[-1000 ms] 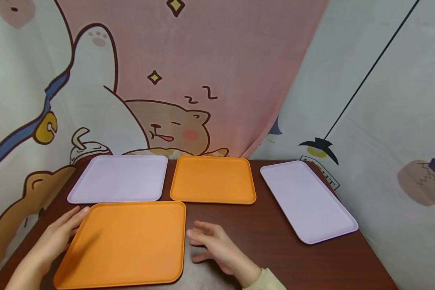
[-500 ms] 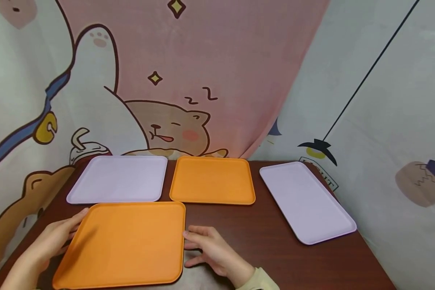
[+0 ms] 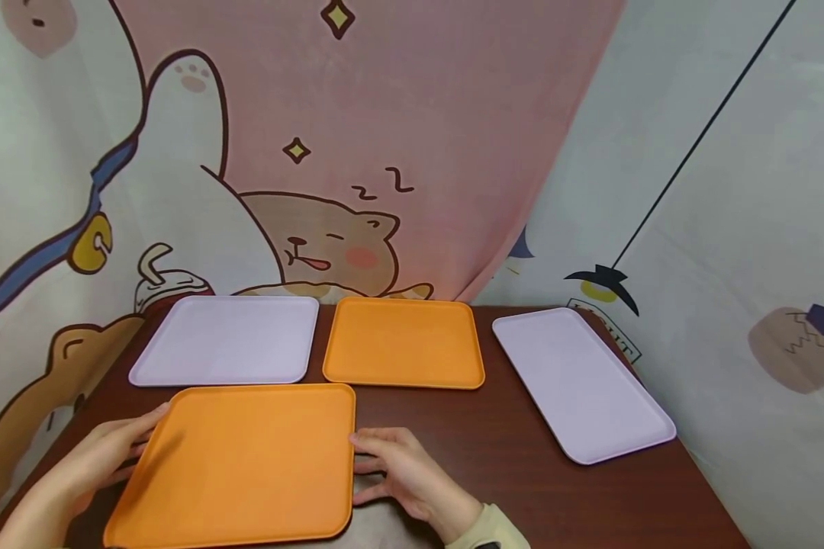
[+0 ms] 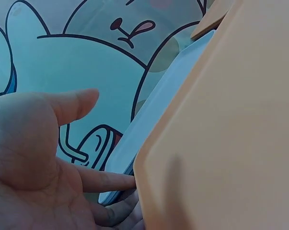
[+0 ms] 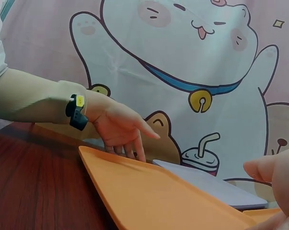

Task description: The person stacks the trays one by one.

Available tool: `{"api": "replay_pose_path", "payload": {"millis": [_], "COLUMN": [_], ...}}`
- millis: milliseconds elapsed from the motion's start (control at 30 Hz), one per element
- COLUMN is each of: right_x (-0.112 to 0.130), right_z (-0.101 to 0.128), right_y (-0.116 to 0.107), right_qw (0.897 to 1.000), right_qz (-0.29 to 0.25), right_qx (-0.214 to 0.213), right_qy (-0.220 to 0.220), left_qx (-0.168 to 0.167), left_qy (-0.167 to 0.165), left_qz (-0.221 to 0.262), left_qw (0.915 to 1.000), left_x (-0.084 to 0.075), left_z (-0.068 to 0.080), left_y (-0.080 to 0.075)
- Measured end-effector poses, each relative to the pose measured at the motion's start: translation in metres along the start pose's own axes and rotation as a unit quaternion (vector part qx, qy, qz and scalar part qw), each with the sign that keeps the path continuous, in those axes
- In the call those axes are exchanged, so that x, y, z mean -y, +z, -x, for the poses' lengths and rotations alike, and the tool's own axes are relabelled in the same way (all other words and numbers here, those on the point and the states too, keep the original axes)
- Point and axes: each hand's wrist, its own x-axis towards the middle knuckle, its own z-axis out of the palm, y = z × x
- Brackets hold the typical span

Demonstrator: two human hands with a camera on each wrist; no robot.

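A large orange tray [image 3: 236,461] lies at the front left of the table, between my two hands. My left hand [image 3: 96,461] is at its left side; in the left wrist view the fingers [image 4: 108,181] reach straight to the rim while the thumb [image 4: 77,105] points away from it. At the right side, my right hand [image 3: 408,469] has its fingertips right at the rim, fingers fairly straight and spread. The right wrist view shows the thumb [image 5: 261,168] of this hand raised above the tray.
Behind the near tray stand a lilac tray [image 3: 226,339] and another orange tray [image 3: 403,341]. A second lilac tray [image 3: 584,381] lies slanted at the right. All are on a dark brown table [image 3: 522,488], backed by a printed cloth [image 3: 453,137] with cartoon animals.
My right hand has moved left from beside the near orange tray up to its right rim. My left hand has shifted slightly down along the left rim. The other trays have stayed put.
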Motion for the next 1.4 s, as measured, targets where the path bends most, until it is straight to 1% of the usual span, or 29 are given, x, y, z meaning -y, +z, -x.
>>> {"api": "replay_pose_path", "payload": {"millis": [200,400,567,700,867,1033,1167,1400], "right_x": [0.003,0.007,0.01,0.012,0.013,0.013,0.013,0.015], "right_z": [0.004,0.009,0.013,0.017,0.019,0.021,0.021,0.023], "right_y": [-0.003,-0.009,-0.017,-0.024,-0.032,-0.039,-0.046,-0.058], "right_qw": [1.0,0.999,0.999,0.998,0.998,0.997,0.997,0.996], "right_qz": [0.01,0.028,0.042,0.049,0.057,0.061,0.063,0.061], "right_qx": [-0.014,-0.01,-0.01,-0.008,-0.003,-0.003,-0.006,-0.005], "right_qy": [-0.006,-0.016,-0.023,-0.03,-0.033,-0.041,-0.048,-0.06], "left_qx": [-0.004,-0.009,-0.003,0.005,-0.002,-0.006,-0.003,0.016], "left_qy": [0.024,0.051,0.061,0.079,0.103,0.114,0.128,0.158], "left_qz": [0.007,-0.004,0.006,0.007,0.006,0.003,0.021,0.059], "left_qw": [0.9997,0.9986,0.9981,0.9968,0.9947,0.9935,0.9916,0.9856], "left_x": [-0.002,-0.007,-0.013,-0.016,-0.02,-0.024,-0.026,-0.027], "left_z": [0.004,0.007,0.009,0.01,0.012,0.014,0.015,0.017], "left_y": [-0.001,0.0,0.005,0.011,0.015,0.02,0.023,0.029]}}
